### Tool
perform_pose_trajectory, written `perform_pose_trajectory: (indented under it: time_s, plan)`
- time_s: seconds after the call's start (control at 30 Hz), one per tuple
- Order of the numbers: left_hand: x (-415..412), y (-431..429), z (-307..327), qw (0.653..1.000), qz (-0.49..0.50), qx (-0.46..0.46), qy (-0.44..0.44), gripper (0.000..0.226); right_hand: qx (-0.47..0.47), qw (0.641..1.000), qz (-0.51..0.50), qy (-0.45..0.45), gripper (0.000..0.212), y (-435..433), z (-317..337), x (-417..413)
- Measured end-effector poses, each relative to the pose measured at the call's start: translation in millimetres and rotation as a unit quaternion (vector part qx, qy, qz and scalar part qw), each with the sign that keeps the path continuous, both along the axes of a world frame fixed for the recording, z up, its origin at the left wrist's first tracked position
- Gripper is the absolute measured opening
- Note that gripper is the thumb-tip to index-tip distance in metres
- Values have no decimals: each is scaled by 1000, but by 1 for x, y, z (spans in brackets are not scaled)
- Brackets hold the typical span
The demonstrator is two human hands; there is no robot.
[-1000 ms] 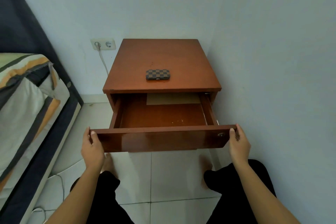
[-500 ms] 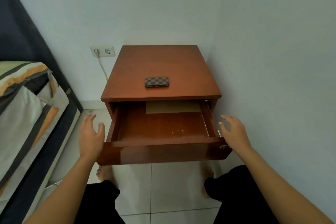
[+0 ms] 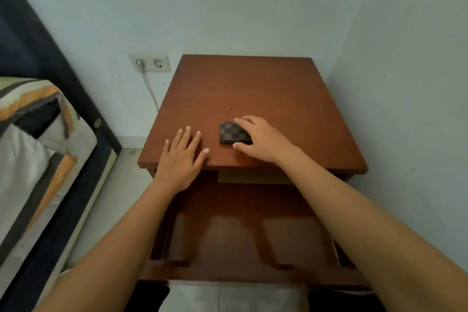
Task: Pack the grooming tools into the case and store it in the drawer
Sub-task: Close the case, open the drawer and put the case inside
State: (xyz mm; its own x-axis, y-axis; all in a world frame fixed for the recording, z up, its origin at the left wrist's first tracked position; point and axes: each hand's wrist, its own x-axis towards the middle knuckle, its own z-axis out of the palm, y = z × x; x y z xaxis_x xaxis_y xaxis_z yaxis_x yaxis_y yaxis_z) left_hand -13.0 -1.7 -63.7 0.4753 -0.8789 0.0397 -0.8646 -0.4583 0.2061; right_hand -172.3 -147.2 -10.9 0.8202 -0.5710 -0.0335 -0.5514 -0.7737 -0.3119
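A: Why is the pull-out wooden drawer (image 3: 240, 230) open under the arms?

B: Likely so the case can drop straight in; it looks empty but for a pale sheet at the far end.

A: And the small brown checkered case (image 3: 231, 132)?

B: Shut, flat on the reddish-brown wooden tabletop (image 3: 253, 88), near the front edge. The right hand (image 3: 262, 140) forms the grip: fingers over its far side, thumb at the near edge, closing but not lifted.

A: The left hand (image 3: 181, 157)?

B: Open, flat, just left of the case, holding nothing.

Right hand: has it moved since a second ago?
Yes. The right hand left the drawer front and reached forward onto the nightstand top, now gripping the checkered case.
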Motion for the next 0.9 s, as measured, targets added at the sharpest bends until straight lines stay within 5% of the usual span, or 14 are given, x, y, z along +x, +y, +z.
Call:
perform_pose_trajectory:
  time_s: [0.47,0.73,0.9]
  plan:
    - [0,3,-9,1000,12,-12,2,60,3,994,89,-65,70,82,-31,-56]
    - [-8,11,-10,999,19,-23,10,65,133,980,34,144,71,79,-106,-61]
    - [-21,18,-14,997,39,-55,24,65,188,965,-5,181,80,76,-123,-60]
